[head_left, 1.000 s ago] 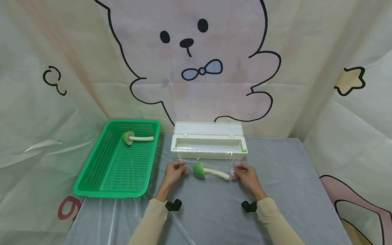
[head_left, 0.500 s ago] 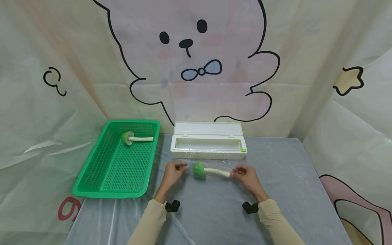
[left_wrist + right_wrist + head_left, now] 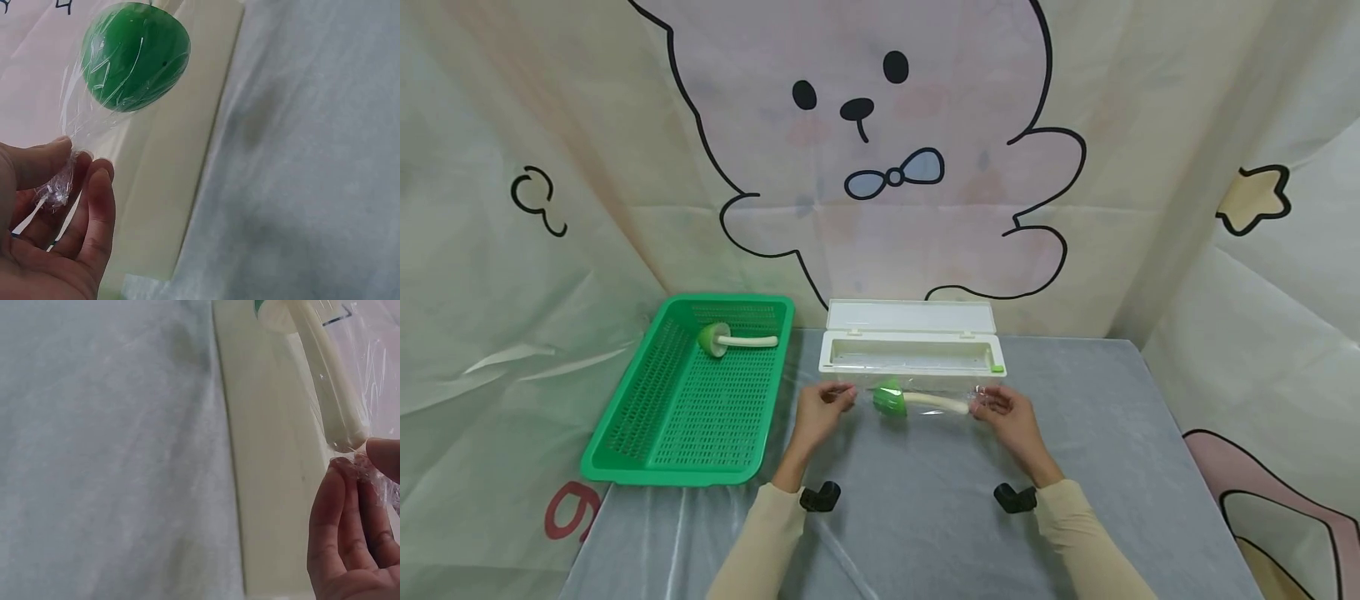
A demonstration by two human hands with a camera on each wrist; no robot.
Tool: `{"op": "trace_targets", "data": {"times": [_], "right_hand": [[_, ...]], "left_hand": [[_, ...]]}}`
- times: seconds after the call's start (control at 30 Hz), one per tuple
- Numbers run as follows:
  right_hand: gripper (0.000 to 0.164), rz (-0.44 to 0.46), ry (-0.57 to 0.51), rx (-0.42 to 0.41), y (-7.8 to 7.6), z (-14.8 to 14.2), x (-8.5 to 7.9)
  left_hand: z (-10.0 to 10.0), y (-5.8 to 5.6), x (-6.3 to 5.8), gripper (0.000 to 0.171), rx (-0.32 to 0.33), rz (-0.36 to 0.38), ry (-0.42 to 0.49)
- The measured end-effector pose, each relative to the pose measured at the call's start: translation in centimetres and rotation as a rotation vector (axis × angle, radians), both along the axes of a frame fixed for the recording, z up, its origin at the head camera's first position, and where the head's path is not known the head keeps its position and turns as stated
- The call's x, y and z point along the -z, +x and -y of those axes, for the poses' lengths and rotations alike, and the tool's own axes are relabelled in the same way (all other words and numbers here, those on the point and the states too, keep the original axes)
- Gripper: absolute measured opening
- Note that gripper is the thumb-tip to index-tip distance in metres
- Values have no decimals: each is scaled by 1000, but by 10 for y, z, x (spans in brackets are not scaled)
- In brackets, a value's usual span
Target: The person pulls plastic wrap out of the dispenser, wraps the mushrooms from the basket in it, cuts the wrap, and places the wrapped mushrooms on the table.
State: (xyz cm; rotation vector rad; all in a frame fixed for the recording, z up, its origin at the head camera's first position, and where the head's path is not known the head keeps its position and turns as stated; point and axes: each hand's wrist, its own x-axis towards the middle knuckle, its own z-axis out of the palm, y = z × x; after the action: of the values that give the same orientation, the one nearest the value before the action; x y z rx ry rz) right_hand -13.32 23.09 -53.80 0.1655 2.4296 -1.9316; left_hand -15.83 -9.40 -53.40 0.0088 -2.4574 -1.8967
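A toy mushroom with a green cap (image 3: 891,399) and a pale stem (image 3: 331,381) hangs in clear plastic wrap (image 3: 94,122) just in front of the white wrap dispenser (image 3: 917,353). My left hand (image 3: 817,414) pinches the gathered wrap beside the cap; the bunched film shows between thumb and fingers in the left wrist view. At the stem's end my right hand (image 3: 1011,421) pinches the other side of the wrap, with thumb and fingertips close to the stem tip. The dispenser's lid (image 3: 910,317) stands raised at the back.
To the left stands a green basket (image 3: 700,473) with a second green-capped mushroom (image 3: 741,340) lying in it. Grey cloth covers the table (image 3: 925,533). A printed curtain (image 3: 970,233) hangs right behind the dispenser.
Both hands have lifted the wrapped mushroom and moved it away from the body, up against the dispenser's front. The film strands that ran to the dispenser's front edge are no longer distinct.
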Motion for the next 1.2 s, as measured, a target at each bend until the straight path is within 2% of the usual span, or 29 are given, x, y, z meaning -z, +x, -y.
{"op": "trace_targets", "data": {"times": [0.23, 0.4, 0.63, 1.0, 1.2], "right_hand": [[39, -62, -53, -20, -5, 1, -16], [39, -120, -87, -21, -12, 1, -25], [42, -150, -92, -6, -19, -1, -34], [43, -155, -60, 25, -29, 2, -50], [43, -154, -64, 29, -32, 3, -60]], "left_hand": [[-2, -7, -11, 14, -26, -9, 98], [-5, -12, -20, 14, -44, -6, 115], [-9, -19, -26, 17, -36, -45, 185], [-12, -26, -37, 17, -51, -90, 174], [-12, -28, -43, 17, -57, -77, 182]]}}
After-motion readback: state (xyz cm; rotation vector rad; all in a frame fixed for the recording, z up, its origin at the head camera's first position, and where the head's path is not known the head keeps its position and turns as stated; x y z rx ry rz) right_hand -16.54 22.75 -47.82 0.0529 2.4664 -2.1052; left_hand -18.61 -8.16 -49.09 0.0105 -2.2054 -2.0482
